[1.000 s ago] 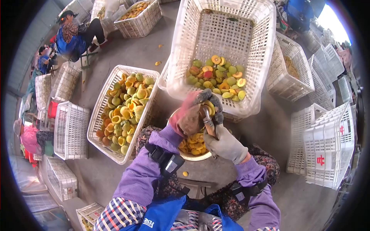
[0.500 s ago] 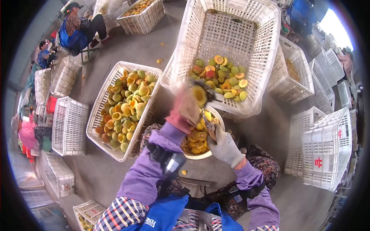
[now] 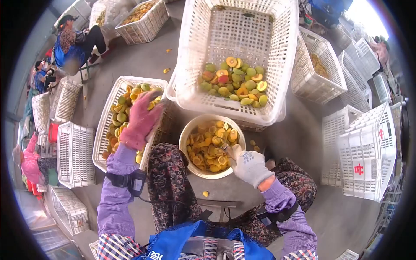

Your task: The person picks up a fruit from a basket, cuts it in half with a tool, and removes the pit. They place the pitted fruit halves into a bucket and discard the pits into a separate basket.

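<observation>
My left hand (image 3: 142,119), in a pink glove, is over the crate of hollowed peach halves (image 3: 122,113) on the left. Its fingers are spread and slightly blurred, and I make out no fruit held in them. My right hand (image 3: 250,164), in a white glove, is closed around a small metal-tipped hand tool (image 3: 225,147), mostly hidden by the fingers. The tool is over the right side of a round white bucket (image 3: 183,161) between my knees. Scooped orange peach centres (image 3: 207,147) fill much of the bucket.
A large white crate (image 3: 277,65) ahead holds cut peach halves (image 3: 236,82) at its near end. White crates (image 3: 77,154) stand left, and more crates (image 3: 366,151) right. A seated person (image 3: 71,43) works at upper left. Fruit bits (image 3: 205,193) lie on the floor.
My left hand has moved from above the bucket leftward to the crate, and the peach half near it is no longer seen there. My right hand has lowered slightly, still holding the tool.
</observation>
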Motion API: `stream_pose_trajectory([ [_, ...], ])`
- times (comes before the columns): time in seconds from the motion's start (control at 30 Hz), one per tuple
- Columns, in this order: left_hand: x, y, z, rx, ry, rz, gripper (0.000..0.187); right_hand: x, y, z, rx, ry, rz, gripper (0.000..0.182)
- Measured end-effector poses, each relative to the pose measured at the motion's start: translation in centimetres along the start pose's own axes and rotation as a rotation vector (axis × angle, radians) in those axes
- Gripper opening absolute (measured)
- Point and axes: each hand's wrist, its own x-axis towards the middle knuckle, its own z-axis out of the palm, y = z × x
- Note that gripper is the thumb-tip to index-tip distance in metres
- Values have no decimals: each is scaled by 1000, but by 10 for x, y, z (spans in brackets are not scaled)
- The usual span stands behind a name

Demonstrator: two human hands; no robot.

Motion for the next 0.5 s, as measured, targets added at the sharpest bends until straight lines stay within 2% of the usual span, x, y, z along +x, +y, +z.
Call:
stream_pose_trajectory([
  [0.07, 29, 54, 31, -225, -312, -155, 35, -6, 12, -1, -137, -18, -36, 39],
  [0.13, 65, 89, 82, -180, -577, -15, 38, -16, 8, -19, -206, -2, 10, 34],
  [0.17, 78, 95, 113, -76, -592, 117, 38, -21, 10, -21, -231, 15, 14, 30],
  [0.23, 103, 86, 191, -77, -649, 62, 40, -34, 16, -28, -237, 99, -3, 20],
  [0.27, 113, 83, 224, -183, -693, -125, 43, -42, 19, -29, -211, 150, 6, 18],
  [0.33, 123, 74, 276, 24, -802, -53, 45, -52, 25, -32, -155, 253, 19, 14],
  [0.37, 125, 77, 285, 128, -853, -17, 46, -53, 24, -42, -153, 243, 67, 14],
  [0.47, 128, 79, 287, 151, -839, -12, 42, -58, 39, -47, -107, 251, 134, 15],
  [0.5, 127, 59, 292, -157, -801, 110, 40, -59, 41, -52, -93, 266, 159, 16],
])
